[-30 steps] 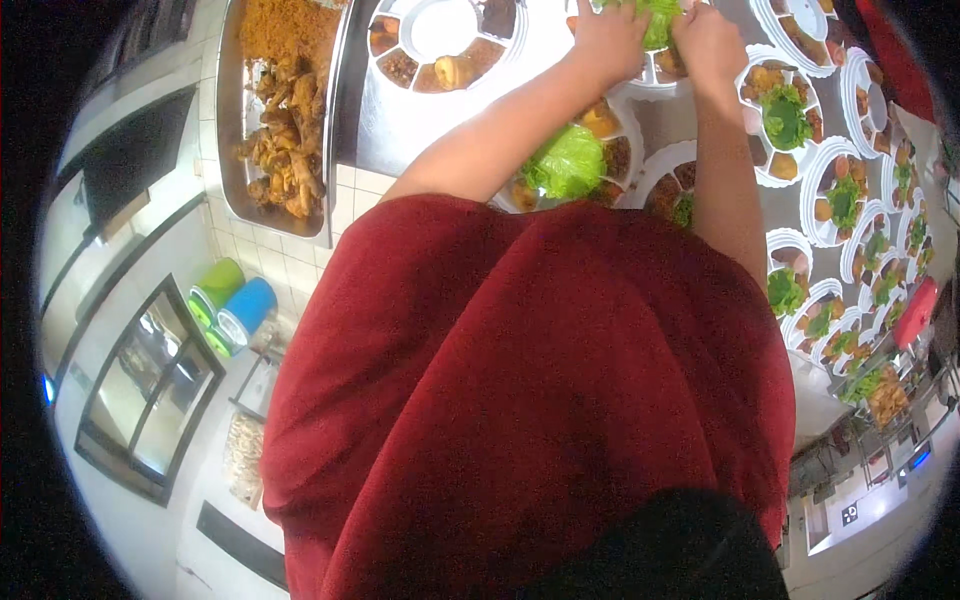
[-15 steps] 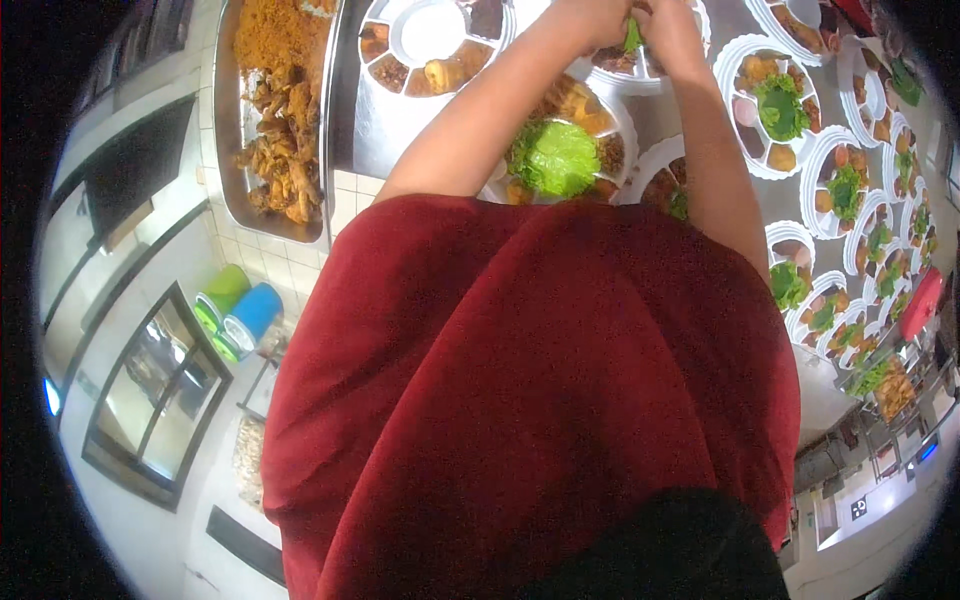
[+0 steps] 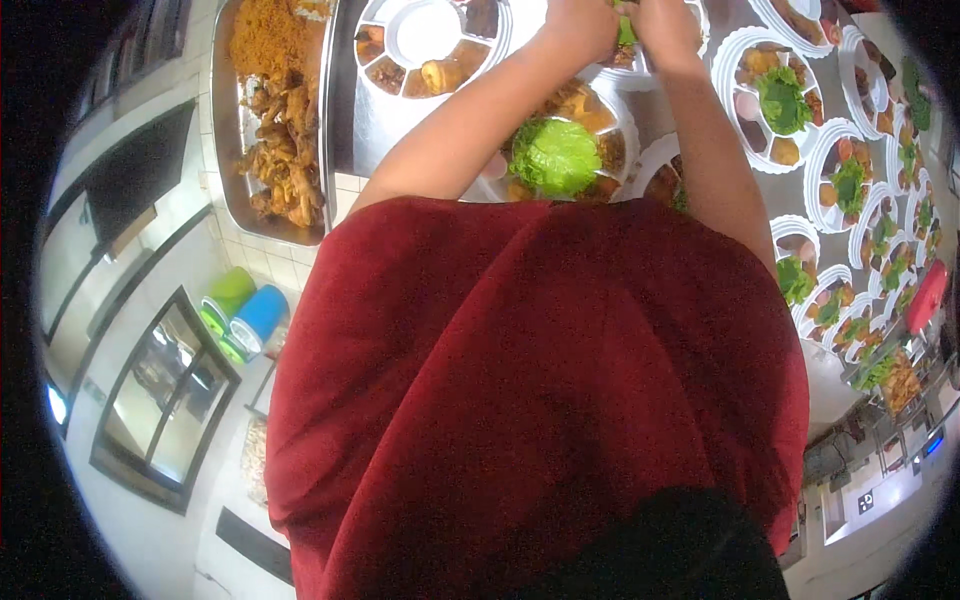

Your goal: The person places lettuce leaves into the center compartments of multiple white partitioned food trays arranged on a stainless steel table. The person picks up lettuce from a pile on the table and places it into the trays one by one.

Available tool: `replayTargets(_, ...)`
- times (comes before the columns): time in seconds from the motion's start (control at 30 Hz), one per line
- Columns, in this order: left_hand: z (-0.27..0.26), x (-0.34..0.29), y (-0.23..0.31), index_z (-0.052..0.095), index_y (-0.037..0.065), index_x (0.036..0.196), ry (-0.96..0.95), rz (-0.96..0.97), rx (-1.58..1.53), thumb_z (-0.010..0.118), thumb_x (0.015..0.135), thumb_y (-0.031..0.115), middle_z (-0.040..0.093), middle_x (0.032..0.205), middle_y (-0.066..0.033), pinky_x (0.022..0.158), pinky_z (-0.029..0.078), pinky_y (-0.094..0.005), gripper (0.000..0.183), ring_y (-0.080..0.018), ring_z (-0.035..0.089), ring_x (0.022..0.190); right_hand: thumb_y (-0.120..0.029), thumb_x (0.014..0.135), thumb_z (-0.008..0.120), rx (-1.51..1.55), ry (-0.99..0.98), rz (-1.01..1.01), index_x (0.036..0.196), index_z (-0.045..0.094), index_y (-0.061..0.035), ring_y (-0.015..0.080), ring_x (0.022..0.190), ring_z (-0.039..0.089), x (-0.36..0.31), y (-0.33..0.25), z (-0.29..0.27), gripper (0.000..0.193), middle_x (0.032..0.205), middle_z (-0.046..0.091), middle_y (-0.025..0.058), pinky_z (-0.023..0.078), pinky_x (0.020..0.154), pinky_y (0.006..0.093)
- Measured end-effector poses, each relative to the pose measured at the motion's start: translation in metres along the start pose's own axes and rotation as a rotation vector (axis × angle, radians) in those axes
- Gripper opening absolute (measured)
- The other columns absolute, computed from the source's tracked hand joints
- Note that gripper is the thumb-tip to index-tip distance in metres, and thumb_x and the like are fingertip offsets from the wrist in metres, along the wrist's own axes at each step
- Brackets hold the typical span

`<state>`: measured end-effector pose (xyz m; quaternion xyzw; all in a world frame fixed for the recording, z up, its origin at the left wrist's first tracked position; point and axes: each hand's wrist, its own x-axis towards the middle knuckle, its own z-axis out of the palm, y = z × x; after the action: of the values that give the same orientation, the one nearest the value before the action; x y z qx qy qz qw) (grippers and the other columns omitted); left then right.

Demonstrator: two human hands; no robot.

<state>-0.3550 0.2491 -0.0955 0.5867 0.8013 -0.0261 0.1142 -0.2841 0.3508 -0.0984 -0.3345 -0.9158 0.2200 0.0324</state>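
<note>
At the top edge, my left hand [image 3: 583, 28] and my right hand [image 3: 665, 24] come close together over a white compartment plate [image 3: 700, 22] of food. Both hands are closed, and a green lettuce leaf [image 3: 626, 30] shows between their fingers. The fingertips are partly cut off by the picture's edge. Nearer to me, between my forearms, a large lettuce leaf [image 3: 555, 156] covers the middle of another filled plate [image 3: 627, 125]. Left of my left hand, a compartment plate [image 3: 368, 15] has food around its bare round centre.
A deep metal tray [image 3: 222, 130] of fried chicken pieces [image 3: 285, 160] and golden crumbs [image 3: 270, 40] stands at the left. Several filled plates topped with greens [image 3: 785, 100] spread across the metal table to the right. Green and blue containers [image 3: 260, 312] are at the lower left.
The view has shifted slightly. My hands have drawn a little apart over the same plate, with the lettuce leaf still between them. The plates stay in place.
</note>
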Motion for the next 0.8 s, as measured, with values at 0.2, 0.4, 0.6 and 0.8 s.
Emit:
replayTargets(0.2,0.011,0.008,-0.004,0.066,0.009,0.08,-0.003,-0.031,0.011,0.056,0.07,0.027,0.063,0.075,-0.01,0.102,0.0,-0.0537,0.023,-0.024,0.059,0.082,-0.015,0.078,0.047,-0.09,0.154,-0.046,0.08,0.059,-0.0022,0.0345,0.075,0.059,0.002,-0.002,0.015,0.017,0.078,0.059,0.0183,0.046,0.062,0.0461)
replayTargets(0.4,0.0,0.004,-0.003,0.066,0.011,0.085,0.04,0.01,0.005,0.058,0.067,0.03,0.064,0.084,-0.0089,0.103,0.003,-0.0537,0.028,-0.0235,0.057,0.091,-0.012,0.08,0.043,-0.041,-0.049,0.066,0.081,0.059,-0.0012,0.0355,0.077,0.059,0.006,-0.017,-0.004,0.02,0.08,0.059,0.0214,0.046,0.065,0.0455)
replayTargets(0.6,-0.021,0.007,0.006,0.067,0.012,0.079,-0.164,0.008,0.089,0.056,0.068,0.026,0.063,0.078,-0.0066,0.103,0.003,-0.0537,0.021,-0.0228,0.057,0.087,-0.009,0.079,0.044,0.191,0.082,-0.182,0.091,0.059,-0.0011,0.0365,0.081,0.057,0.001,0.027,-0.006,0.02,0.087,0.058,0.023,0.045,0.068,0.0434)
replayTargets(0.8,-0.01,0.011,-0.013,0.064,0.01,0.066,-0.034,-0.069,-0.099,0.052,0.07,0.02,0.061,0.072,-0.0103,0.098,0.016,-0.0547,0.015,-0.0264,0.059,0.076,-0.013,0.079,0.055,0.221,0.091,-0.084,0.098,0.062,-0.0075,0.0274,0.082,0.061,-0.089,0.041,-0.08,0.021,0.089,0.063,0.0136,0.046,0.073,0.0338)
